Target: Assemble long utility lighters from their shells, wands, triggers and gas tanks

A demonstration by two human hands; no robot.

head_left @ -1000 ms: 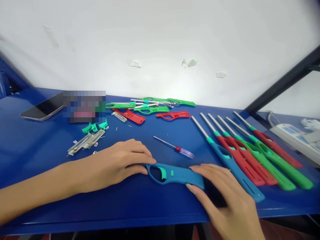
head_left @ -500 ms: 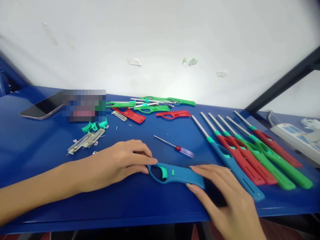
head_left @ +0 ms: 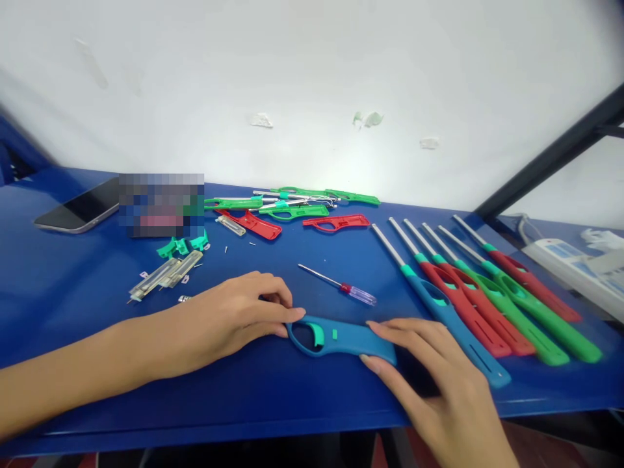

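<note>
Blue lighter handle (head_left: 353, 341) on the near part of a blue table (head_left: 234, 416), broad face upward, trigger loop toward the left. Left hand (head_left: 244, 309) with thumb and forefinger pinched on the loop end, other fingers curled; right hand (head_left: 455, 380) with thumb and fingertips pinching the butt end, on opposite edges. Front tip covered by the left fingers, hence impossible to tell whether fitted with a tube. Teal trigger (head_left: 318, 337) inside the loop. For sound handling, probably best to grip by the edges, press both ends evenly and leave the trigger free to move; inspect the seam closely, too small to judge here. Beyond the handle, a screwdriver (head_left: 359, 294), well apart from both hands. Just beside the right hand, a blue lighter (head_left: 461, 335), lying in a row with red lighters (head_left: 481, 325) and green lighters (head_left: 575, 338); mind the knuckles there. Farther off, past the left hand, clear fuel tanks (head_left: 168, 273), best left undisturbed by the wrist.
</note>
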